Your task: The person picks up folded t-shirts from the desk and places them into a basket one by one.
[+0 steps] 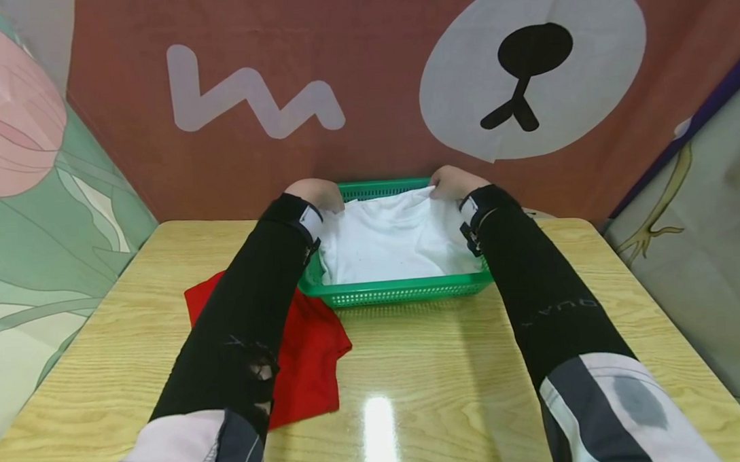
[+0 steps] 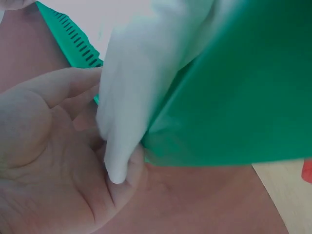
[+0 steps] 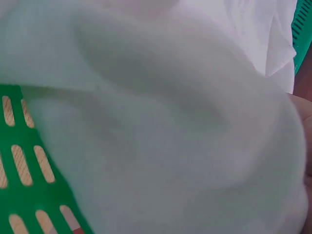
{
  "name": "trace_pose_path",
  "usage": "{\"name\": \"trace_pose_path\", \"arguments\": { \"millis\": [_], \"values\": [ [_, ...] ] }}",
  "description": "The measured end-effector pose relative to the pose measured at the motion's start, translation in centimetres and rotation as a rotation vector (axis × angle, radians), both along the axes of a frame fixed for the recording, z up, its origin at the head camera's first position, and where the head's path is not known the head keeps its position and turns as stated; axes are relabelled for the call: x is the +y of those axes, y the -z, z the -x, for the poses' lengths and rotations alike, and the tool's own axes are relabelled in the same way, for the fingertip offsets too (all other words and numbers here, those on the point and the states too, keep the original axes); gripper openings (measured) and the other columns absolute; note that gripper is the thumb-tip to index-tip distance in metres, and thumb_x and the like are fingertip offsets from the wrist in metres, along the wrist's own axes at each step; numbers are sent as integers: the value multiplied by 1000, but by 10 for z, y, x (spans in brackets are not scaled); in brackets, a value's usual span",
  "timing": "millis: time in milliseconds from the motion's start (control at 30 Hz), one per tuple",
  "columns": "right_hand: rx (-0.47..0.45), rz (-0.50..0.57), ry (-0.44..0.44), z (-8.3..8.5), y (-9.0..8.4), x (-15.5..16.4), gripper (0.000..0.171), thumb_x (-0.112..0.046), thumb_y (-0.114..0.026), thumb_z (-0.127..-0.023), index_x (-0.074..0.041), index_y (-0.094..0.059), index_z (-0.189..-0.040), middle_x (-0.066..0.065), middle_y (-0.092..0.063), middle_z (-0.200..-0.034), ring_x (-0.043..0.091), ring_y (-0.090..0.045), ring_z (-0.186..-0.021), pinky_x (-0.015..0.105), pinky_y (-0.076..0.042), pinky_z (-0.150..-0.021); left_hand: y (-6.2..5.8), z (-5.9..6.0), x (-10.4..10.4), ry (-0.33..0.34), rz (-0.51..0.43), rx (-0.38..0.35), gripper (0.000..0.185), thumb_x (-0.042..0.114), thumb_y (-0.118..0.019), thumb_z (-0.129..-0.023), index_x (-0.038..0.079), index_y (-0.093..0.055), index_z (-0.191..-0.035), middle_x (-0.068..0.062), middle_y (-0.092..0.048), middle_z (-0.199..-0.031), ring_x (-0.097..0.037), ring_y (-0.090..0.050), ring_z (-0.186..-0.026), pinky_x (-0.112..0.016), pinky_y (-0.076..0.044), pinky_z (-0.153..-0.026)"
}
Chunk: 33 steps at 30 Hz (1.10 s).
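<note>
A white cloth [image 1: 401, 237] lies spread inside a green plastic basket [image 1: 403, 294], covering most of its floor. At the basket's back left corner, my left hand [image 1: 317, 193] grips the cloth's edge. The left wrist view shows a fold of the cloth [image 2: 129, 97] against the curled fingers of my left hand [image 2: 53, 141], close beside the basket wall [image 2: 234, 112]. My right hand [image 1: 457, 183] pinches the cloth at the back right, raising its edge near the rim. In the right wrist view, the cloth [image 3: 170, 136] hides nearly all of that hand.
A red cloth [image 1: 307, 362] lies on the wooden table [image 1: 424, 372] left of the basket, partly under my left forearm. Behind the table's far edge hangs a brown printed curtain [image 1: 373, 149], close to the basket. Patterned fabric [image 1: 701, 246] hangs at the right side.
</note>
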State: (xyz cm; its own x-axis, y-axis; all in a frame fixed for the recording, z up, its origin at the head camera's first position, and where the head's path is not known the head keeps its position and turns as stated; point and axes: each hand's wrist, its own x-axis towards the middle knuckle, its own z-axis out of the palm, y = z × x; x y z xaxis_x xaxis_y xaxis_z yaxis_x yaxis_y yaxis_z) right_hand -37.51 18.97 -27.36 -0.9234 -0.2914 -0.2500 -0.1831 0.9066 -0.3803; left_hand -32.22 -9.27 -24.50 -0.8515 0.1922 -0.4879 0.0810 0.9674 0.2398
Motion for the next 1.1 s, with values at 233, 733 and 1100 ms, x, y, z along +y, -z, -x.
{"name": "trace_pose_path", "arguments": {
  "millis": [233, 733, 1100],
  "values": [
    [3, -2, 17, -1, 3, 1, 36, -6, -50, -100, 4, -55, -134, 23, -48, -140, 37, -47, -120, 51, -40, -102, -3, -4, 5, 14, 62, 8, 47, 28, -41, -105, 10, -45, -148, -10, -37, -155, -27, -39, -134, -46, -32, -112],
    [20, -25, -29, -4, -3, 3, 36, -7, -51, -100, 7, -56, -133, 26, -47, -141, 38, -47, -122, 48, -41, -100, -5, -6, 2, 98, 16, 55, 45, 16, -46, -105, 10, -43, -150, -11, -38, -155, -30, -34, -142, -45, -31, -114],
    [9, 4, -14, -5, -9, 5, 36, -11, -51, -102, 5, -54, -135, 26, -46, -141, 40, -46, -126, 51, -43, -100, -2, -3, -1, 47, -27, 192, 31, 13, -47, -102, 2, -59, -129, -14, -59, -127, -28, -49, -101, -38, -37, -88]
  ]
}}
